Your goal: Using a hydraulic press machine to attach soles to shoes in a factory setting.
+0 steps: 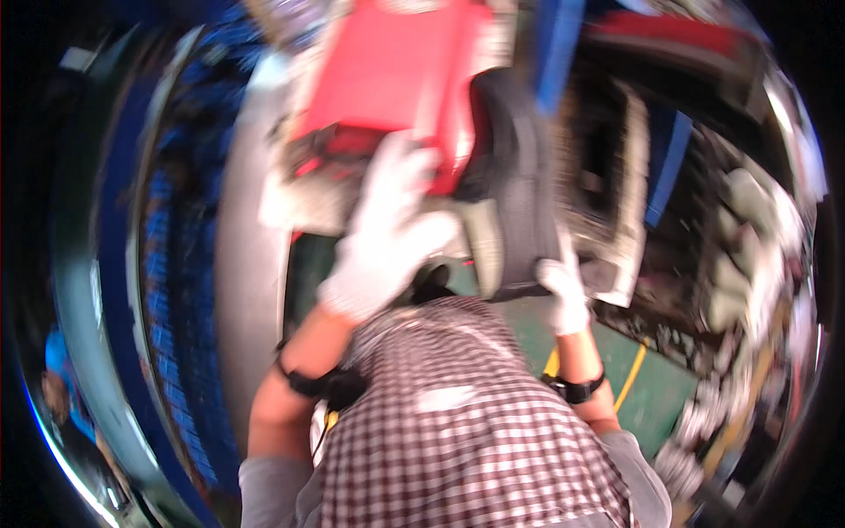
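Observation:
My left hand (387, 233), in a white glove, reaches forward with its fingers stretched out and its thumb apart. Its fingertips overlap the near edge of a red, smooth-faced panel or case (387, 75); blur hides whether they touch it. Under that edge lie dark parts I cannot make out. My right hand (566, 295), also gloved in white, grips the near right corner of a long, black, curved padded-looking piece (519, 185). That piece stands tilted beside the red part, and its far end rests close against it.
Left of me runs a pale rail or counter edge (246, 202), with blue racks (172, 264) beyond. A pale frame (629, 194) with a dark opening stands at right, near blue posts (669, 167). White bundled items (748, 246) lie farther right. Another person (70, 396) appears at far left.

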`<state>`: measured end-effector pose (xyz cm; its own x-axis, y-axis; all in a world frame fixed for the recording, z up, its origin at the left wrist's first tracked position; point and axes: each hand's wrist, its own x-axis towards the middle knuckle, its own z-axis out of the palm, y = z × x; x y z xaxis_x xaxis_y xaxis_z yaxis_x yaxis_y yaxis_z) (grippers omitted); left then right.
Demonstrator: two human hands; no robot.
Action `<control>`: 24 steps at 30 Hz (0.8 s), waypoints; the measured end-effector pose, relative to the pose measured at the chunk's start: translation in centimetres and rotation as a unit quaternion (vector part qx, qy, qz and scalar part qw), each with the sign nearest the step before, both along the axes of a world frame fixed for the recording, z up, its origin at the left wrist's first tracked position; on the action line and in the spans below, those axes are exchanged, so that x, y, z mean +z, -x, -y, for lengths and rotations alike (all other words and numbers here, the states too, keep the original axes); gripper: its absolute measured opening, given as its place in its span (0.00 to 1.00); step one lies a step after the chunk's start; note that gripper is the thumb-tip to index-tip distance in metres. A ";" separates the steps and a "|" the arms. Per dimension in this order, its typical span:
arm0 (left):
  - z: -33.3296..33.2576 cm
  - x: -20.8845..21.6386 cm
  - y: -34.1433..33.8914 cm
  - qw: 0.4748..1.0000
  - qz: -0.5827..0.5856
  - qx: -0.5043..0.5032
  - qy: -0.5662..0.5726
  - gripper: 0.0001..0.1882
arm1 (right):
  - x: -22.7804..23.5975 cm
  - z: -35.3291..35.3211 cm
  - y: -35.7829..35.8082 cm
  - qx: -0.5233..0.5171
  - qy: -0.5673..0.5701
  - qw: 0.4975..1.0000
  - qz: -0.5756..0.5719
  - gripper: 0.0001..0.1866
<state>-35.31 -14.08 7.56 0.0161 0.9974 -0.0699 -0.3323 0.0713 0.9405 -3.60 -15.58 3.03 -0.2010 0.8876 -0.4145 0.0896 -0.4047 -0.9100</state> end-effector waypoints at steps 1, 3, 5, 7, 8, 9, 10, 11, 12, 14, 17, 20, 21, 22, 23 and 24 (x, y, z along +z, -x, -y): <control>-0.5 2.5 -0.4 0.999 0.025 0.006 0.023 0.50 | 3.8 -0.9 -0.2 -0.007 0.028 0.999 -0.042 0.50; -1.8 6.0 -0.9 0.997 -0.079 0.005 -0.025 0.49 | 6.8 -1.8 -0.2 -0.089 -0.060 0.993 -0.044 0.51; -4.3 10.3 -11.1 0.996 -0.066 0.046 -0.033 0.48 | 8.3 -6.6 -11.4 -0.065 -0.158 0.985 0.034 0.51; -8.0 9.9 -13.0 0.984 -0.152 0.012 -0.091 0.48 | 5.8 -9.9 -15.4 -0.108 -0.206 0.962 0.141 0.48; -9.5 11.5 -15.0 0.979 -0.157 0.004 -0.128 0.48 | 5.8 -11.3 -17.4 -0.121 -0.231 0.927 0.269 0.48; -11.3 12.7 -16.4 0.975 -0.163 0.006 -0.150 0.47 | 5.6 -13.3 -18.4 -0.117 -0.240 0.881 0.389 0.48; -13.1 13.6 -17.5 0.974 -0.169 0.007 -0.150 0.47 | 5.8 -15.2 -18.2 -0.126 -0.213 0.862 0.442 0.46; -15.1 14.5 -18.6 0.960 -0.182 0.026 -0.211 0.43 | 6.0 -17.2 -18.0 -0.133 -0.186 0.838 0.496 0.44; -16.3 15.5 -19.7 0.941 -0.194 0.043 -0.272 0.39 | 4.5 -18.9 -18.9 -0.122 -0.204 0.806 0.542 0.44; -17.2 18.6 -22.0 0.948 -0.144 -0.002 -0.285 0.36 | 2.4 -20.5 -19.7 -0.112 -0.182 0.790 0.574 0.44; -19.6 20.5 -22.7 0.940 -0.113 -0.083 -0.310 0.40 | 0.1 -20.5 -18.8 -0.093 -0.180 0.740 0.642 0.45; -22.9 23.4 -26.1 0.933 -0.150 -0.062 -0.323 0.42 | 0.1 -20.5 -19.3 -0.088 -0.141 0.749 0.642 0.45; -23.6 23.6 -26.3 0.931 -0.150 -0.065 -0.325 0.42 | 0.1 -20.4 -19.4 -0.091 -0.141 0.749 0.641 0.45; -23.8 24.9 -27.0 0.888 -0.186 -0.088 -0.412 0.41 | 0.1 -20.3 -19.7 -0.091 -0.138 0.750 0.640 0.45; -23.9 25.7 -27.9 0.834 -0.218 -0.109 -0.495 0.42 | 0.2 -20.2 -20.0 -0.091 -0.135 0.751 0.639 0.45; -27.4 27.3 -28.5 0.825 -0.279 -0.033 -0.490 0.37 | 0.8 -20.5 -18.6 -0.079 -0.149 0.756 0.633 0.46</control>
